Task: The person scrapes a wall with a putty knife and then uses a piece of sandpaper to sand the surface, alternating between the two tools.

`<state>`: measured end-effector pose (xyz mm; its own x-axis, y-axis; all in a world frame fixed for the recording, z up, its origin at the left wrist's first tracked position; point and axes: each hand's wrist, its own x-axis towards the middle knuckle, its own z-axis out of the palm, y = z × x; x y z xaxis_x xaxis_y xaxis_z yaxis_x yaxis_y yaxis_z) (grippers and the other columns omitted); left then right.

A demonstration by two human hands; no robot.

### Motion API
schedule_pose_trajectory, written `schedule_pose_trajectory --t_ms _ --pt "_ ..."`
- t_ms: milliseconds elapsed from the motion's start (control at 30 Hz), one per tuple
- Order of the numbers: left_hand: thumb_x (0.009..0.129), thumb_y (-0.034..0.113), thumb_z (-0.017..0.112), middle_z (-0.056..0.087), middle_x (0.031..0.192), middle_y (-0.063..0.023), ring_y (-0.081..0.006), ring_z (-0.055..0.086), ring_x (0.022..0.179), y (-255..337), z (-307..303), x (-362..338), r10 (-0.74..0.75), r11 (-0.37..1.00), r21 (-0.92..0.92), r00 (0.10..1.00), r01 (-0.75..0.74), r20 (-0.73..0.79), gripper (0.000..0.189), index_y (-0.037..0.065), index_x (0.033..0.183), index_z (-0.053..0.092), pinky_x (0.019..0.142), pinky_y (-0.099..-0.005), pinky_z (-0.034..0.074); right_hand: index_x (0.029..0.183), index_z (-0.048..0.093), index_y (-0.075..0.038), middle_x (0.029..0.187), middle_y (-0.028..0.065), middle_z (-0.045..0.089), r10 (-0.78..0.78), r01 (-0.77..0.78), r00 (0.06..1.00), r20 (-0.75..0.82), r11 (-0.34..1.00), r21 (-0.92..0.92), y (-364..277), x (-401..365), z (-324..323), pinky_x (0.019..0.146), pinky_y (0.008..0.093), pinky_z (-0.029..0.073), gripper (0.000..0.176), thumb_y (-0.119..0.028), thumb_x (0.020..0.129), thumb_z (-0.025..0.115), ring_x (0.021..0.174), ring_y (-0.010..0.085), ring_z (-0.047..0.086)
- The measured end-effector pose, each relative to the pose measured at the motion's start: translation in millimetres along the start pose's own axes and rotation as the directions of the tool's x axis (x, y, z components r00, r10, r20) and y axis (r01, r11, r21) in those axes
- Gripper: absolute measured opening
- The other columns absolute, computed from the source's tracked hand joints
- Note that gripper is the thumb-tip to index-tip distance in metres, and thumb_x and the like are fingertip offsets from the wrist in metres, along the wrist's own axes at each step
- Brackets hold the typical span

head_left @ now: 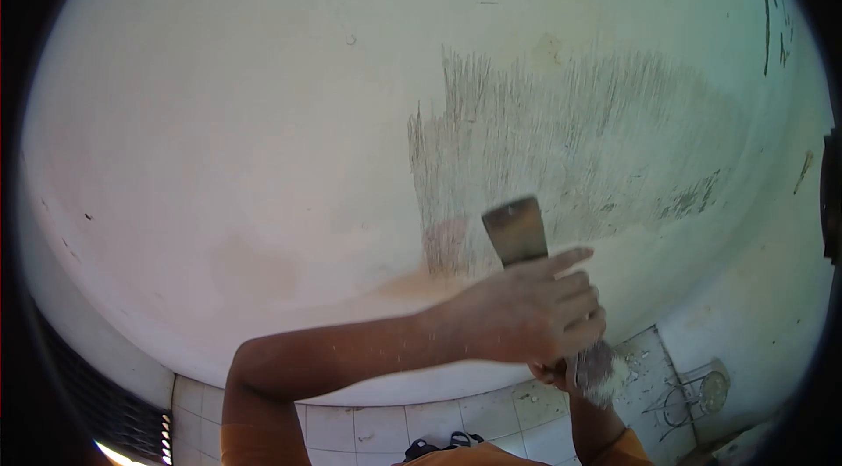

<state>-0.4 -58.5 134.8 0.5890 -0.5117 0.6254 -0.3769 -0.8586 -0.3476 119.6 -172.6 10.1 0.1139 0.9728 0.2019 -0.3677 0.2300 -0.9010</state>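
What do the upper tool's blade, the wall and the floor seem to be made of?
Upper blade: likely metal, from its thin, flat shape and dull brownish sheen. Wall: probably painted plaster, pale and fairly smooth around the hatched marks. Floor: apparently ceramic tile, pale with straight joint lines; its glaze is unclear.

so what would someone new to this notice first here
Probably the big patch of dark, scratchy streaks, right of centre on the pale wall. Next, the broad metal blade pointing up just above the left hand, then the second blade, smeared with white material, just below that hand.
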Motion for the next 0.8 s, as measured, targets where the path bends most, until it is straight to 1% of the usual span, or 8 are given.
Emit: schedule_pose_trajectory --t_ms 100,167,200,300,500,600,700,800 --pt "0.066 0.012 0.067 0.056 0.076 -0.0019 -0.0181 0.057 0.075 -38 -19 3 0.022 0.996 0.081 0.999 -0.025 0.037 0.021 0.008 0.084 0.056 0.087 -0.0381 0.048 0.100 0.047 -0.008 0.063 0.0041 0.044 0.044 -0.046 0.999 0.018 0.994 0.098 -36 21 29 0.034 0.0244 0.029 0.032 -0.038 0.091 0.049 0.041 0.0107 0.038" --pt "0.059 0.013 0.067 0.054 0.070 -0.0006 -0.0177 0.056 0.068 -60 -25 -3 -0.011 0.999 0.053 1.000 0.011 0.001 0.026 0.008 0.082 0.056 0.080 -0.0360 0.048 0.081 0.040 -0.007 0.063 0.0036 0.040 -0.008 0.008 1.000 -0.002 0.992 -0.125 -55 32 59 0.036 0.0243 0.028 0.034 -0.034 0.100 0.032 0.043 0.0114 0.038" --pt "0.055 0.013 0.067 0.053 0.068 0.0000 -0.0175 0.055 0.065 -68 -27 -5 -0.027 0.999 0.038 1.000 0.028 -0.015 0.029 0.009 0.081 0.056 0.077 -0.0349 0.049 0.079 0.037 -0.007 0.061 0.0011 0.036 0.009 -0.018 0.995 -0.098 0.995 -0.093 -62 37 77 0.037 0.0233 0.026 0.034 -0.031 0.101 0.031 0.044 0.0099 0.036" --pt "0.049 0.017 0.065 0.052 0.063 0.0005 -0.0182 0.054 0.062 -77 -39 -2 -0.016 0.998 0.062 1.000 0.017 -0.013 0.032 0.009 0.079 0.057 0.071 -0.0332 0.047 0.081 0.038 -0.007 0.062 0.0004 0.036 -0.031 0.000 0.991 -0.127 0.972 -0.236 -66 43 86 0.038 0.0217 0.026 0.032 -0.029 0.102 0.030 0.044 0.0084 0.036" --pt "0.050 0.022 0.062 0.047 0.055 0.0034 -0.0166 0.052 0.057 -84 -49 4 -0.016 0.998 0.048 0.932 0.036 -0.362 0.021 0.012 0.067 0.056 0.071 -0.0336 0.047 0.087 0.044 -0.007 0.061 -0.0004 0.037 0.039 -0.080 0.973 -0.227 0.981 -0.176 -96 40 118 0.034 0.0214 0.023 0.027 -0.032 0.099 0.040 0.044 0.0063 0.031" --pt "0.049 0.023 0.061 0.045 0.055 0.0031 -0.0153 0.051 0.055 -85 -42 1 -0.012 0.999 0.045 0.937 0.030 -0.350 0.021 0.012 0.066 0.055 0.070 -0.0341 0.046 0.090 0.045 -0.009 0.060 -0.0003 0.039 0.031 -0.047 0.974 -0.224 0.997 -0.069 -89 38 109 0.033 0.0213 0.019 0.028 -0.037 0.095 0.047 0.042 0.0063 0.029" --pt "0.047 0.026 0.060 0.042 0.053 0.0029 -0.0152 0.049 0.054 -86 -49 8 -0.051 0.999 -0.023 0.937 0.046 -0.346 0.023 0.012 0.064 0.054 0.067 -0.0333 0.044 0.111 0.044 -0.003 0.058 0.0076 0.043 -0.005 -0.037 0.931 -0.365 0.993 -0.108 -94 38 121 0.029 0.0192 0.017 0.036 -0.034 0.094 0.046 0.034 0.0065 0.026" --pt "0.046 0.028 0.060 0.039 0.053 0.0026 -0.0150 0.047 0.052 -86 -33 1 -0.032 0.998 -0.057 0.905 0.009 -0.424 0.024 0.012 0.062 0.053 0.063 -0.0317 0.042 0.110 0.044 -0.001 0.058 0.0085 0.043 -0.035 -0.022 0.907 -0.420 0.991 -0.131 -79 35 119 0.029 0.0185 0.018 0.039 -0.036 0.093 0.049 0.034 0.0063 0.027"
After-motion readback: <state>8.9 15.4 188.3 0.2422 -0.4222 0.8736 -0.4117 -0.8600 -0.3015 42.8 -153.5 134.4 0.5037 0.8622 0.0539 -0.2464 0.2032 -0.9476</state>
